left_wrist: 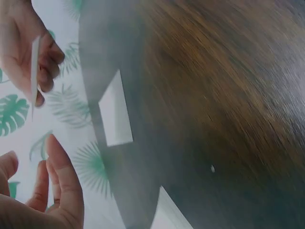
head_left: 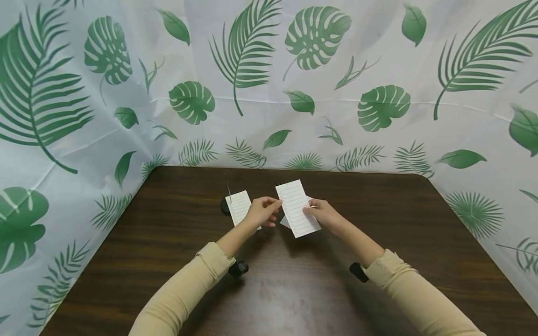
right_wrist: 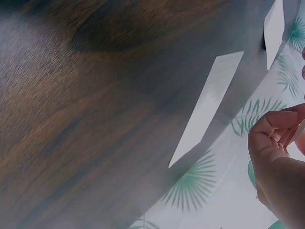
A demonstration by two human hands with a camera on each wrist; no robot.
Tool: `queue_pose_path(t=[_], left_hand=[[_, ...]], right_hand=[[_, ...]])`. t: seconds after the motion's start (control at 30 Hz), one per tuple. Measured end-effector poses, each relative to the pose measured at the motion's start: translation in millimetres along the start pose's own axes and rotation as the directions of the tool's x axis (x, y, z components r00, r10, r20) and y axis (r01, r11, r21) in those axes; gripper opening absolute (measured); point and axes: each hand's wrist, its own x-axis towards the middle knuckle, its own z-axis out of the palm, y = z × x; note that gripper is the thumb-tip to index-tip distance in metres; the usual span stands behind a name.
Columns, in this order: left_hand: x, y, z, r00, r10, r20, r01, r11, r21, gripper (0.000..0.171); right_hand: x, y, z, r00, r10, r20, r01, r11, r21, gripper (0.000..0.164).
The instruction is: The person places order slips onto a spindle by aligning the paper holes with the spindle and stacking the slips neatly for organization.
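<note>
My right hand [head_left: 325,215] pinches a white lined card [head_left: 295,205] by its right edge, tilted above the table. The left wrist view shows this upper card [left_wrist: 34,71] edge-on in the right hand's fingers. My left hand [head_left: 264,212] is by the card's left edge in the head view; the left wrist view shows a gap, with its fingers [left_wrist: 66,176] loosely bent and holding nothing. Partly hidden under the held card, a white sheet [head_left: 286,222] lies on the table. Left of it is another lined card [head_left: 239,205], partly covered by the left hand.
A thin metal spike [head_left: 229,189] rises at the left card's upper corner, beside a black round base [head_left: 224,206]. The dark wooden table [head_left: 378,200] ends at a leaf-patterned white curtain [head_left: 260,107] behind and at both sides. Black wrist devices [head_left: 238,269] sit under the forearms.
</note>
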Motion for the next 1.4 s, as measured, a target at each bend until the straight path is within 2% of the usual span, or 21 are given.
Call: queue_pose_path(t=[0.13,0.37,0.57,0.73,1.0,1.2,1.4], left_hand=[[-1.9,2.7,5.9,0.999,-0.041,-0.005,0.041,0.999,-0.014,0.035],[0.8,3.7,9.9,0.996,-0.009,-0.084,0.004,0.998,-0.059,0.023],[2.2,7.5,7.5,0.995,-0.013,-0.103,0.004,0.996,-0.085,0.017],[3.5,9.1,0.9,0.992,-0.022,-0.127,0.009,0.995,-0.102,0.016],[5.0,5.1,-13.0,0.989,-0.031,-0.143,0.018,0.995,-0.095,0.015],[4.1,9.2,-24.3,0.992,-0.008,-0.123,-0.002,0.997,-0.077,0.023],[2.1,14.3,-39.2,0.991,0.013,-0.13,-0.023,0.997,-0.071,0.026]], right_hand=[[-0.6,-0.9,3.8,0.999,-0.032,0.021,0.031,0.999,0.011,0.026],[-0.8,-3.1,8.7,0.997,-0.046,0.069,0.041,0.997,0.066,0.025],[-2.2,-4.5,9.3,0.997,-0.043,0.061,0.041,0.999,0.024,0.025],[-3.1,-2.4,9.7,0.998,-0.022,0.065,0.021,1.0,0.014,0.022],[-8.9,5.6,17.3,0.985,-0.066,0.162,0.058,0.997,0.059,0.021],[-8.5,-0.5,25.5,0.989,-0.076,0.127,0.069,0.996,0.059,0.019],[-3.8,-14.6,31.9,0.989,-0.107,0.106,0.103,0.994,0.04,0.019]])
